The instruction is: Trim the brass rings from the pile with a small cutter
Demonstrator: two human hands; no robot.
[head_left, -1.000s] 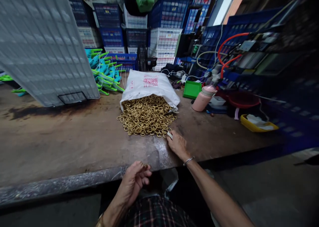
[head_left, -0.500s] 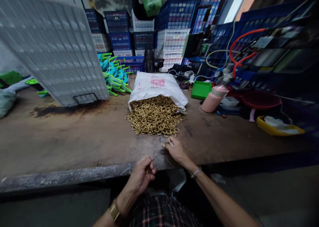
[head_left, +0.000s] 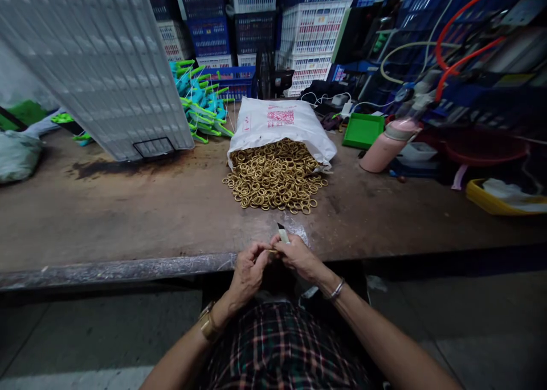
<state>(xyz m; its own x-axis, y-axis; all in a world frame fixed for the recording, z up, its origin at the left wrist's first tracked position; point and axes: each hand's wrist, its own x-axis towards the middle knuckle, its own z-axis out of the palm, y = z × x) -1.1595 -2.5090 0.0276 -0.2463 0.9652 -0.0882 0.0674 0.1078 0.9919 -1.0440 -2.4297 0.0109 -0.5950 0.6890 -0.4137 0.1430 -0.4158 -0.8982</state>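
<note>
My left hand (head_left: 248, 271) is closed in a pinch on a small brass-coloured ring (head_left: 272, 251), just above the table's front edge. My right hand (head_left: 301, 260) meets it there, its fingertips at the same ring. A small knife (head_left: 283, 235) with a pale handle and a dark, slanted blade is gripped in the right hand, tip pointing away from me. Beyond both hands, a heap of similar rings (head_left: 273, 182) spills from the mouth of a white sack (head_left: 284, 119) with red print. Fingers partly hide the held ring.
A ribbed grey-white panel (head_left: 128, 65) stands at left, beside green and turquoise plastic pieces (head_left: 205, 105). On the right are a green tray (head_left: 363, 130), a pink bottle (head_left: 387, 149) with orange hoses and a yellow tray (head_left: 487, 202). Stacked crates (head_left: 311, 31) line the back.
My hands were apart; they have come together at the table edge, with the ring between them. My right hand has drawn back from near the heap. The view has tilted down.
</note>
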